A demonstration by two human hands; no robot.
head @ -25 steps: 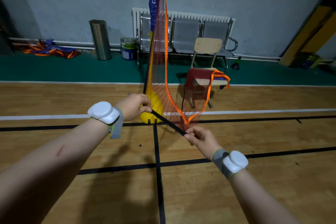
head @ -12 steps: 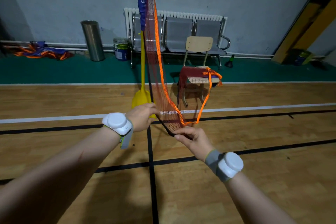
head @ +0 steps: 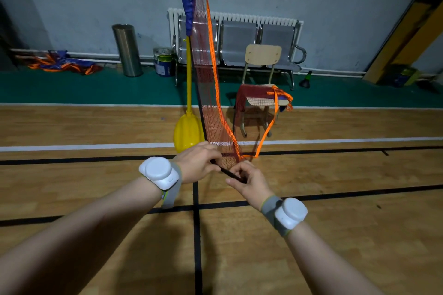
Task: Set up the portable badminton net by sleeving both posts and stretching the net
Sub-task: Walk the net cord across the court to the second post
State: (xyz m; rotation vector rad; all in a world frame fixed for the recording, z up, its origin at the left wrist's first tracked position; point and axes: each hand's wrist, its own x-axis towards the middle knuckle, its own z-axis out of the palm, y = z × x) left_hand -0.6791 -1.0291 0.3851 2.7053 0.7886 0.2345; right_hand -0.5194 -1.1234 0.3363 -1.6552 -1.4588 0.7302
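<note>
The hands are being brought closer together: the black post [head: 227,172] is being gripped by the left hand [head: 196,163] and pinched by the right hand [head: 249,182] at the net's [head: 211,108] lower end, above the floor [head: 335,223]. Just behind, the view is being blocked by a yellow base [head: 188,133]; a chair [head: 262,55] is standing beyond.

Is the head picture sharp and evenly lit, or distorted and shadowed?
Head view: dim, darker at the corners; left hand, right hand, rod and net are sharp; the wide lens bows the lines on the floor and leans the door frame; soft arm shadows lie there too.
</note>
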